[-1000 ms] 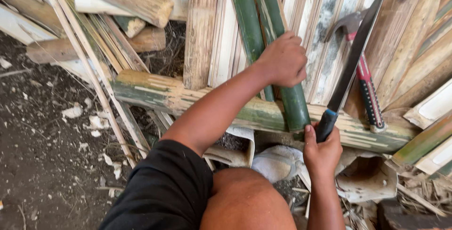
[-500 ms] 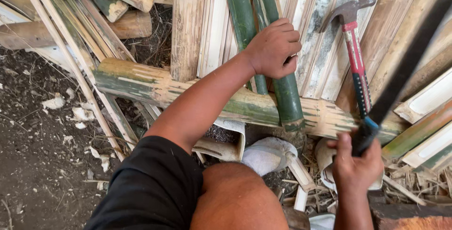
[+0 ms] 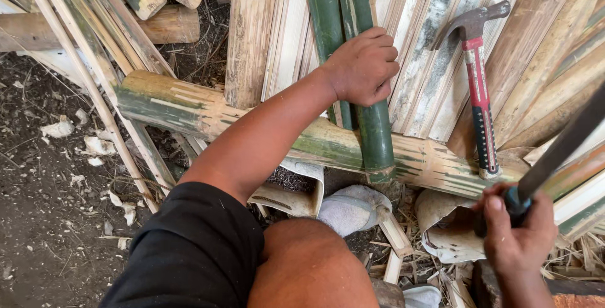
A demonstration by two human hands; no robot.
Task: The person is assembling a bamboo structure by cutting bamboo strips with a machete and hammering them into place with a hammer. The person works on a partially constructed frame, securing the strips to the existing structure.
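On the left, bare dirt floor (image 3: 44,220) scattered with pale chips runs up to a stack of split bamboo slats (image 3: 107,62). Across it lies a thick mottled bamboo crosspiece (image 3: 189,109), serving as a chopping rest. At the middle, the left hand (image 3: 362,65) is wrapped tight round a green bamboo pole (image 3: 375,138), fingers closed about it, its lower end standing on the crosspiece. Right of that, a red-handled claw hammer (image 3: 479,93) lies untouched on the pale slats. At the far right, the right hand (image 3: 517,235) has its fingers clenched on the dark handle of a long blade (image 3: 567,141), raised and drawn away from the pole. I judge this the wind-up of a chopping or splitting stroke; landing it calls for a steady pole and a line well clear of the holding hand.
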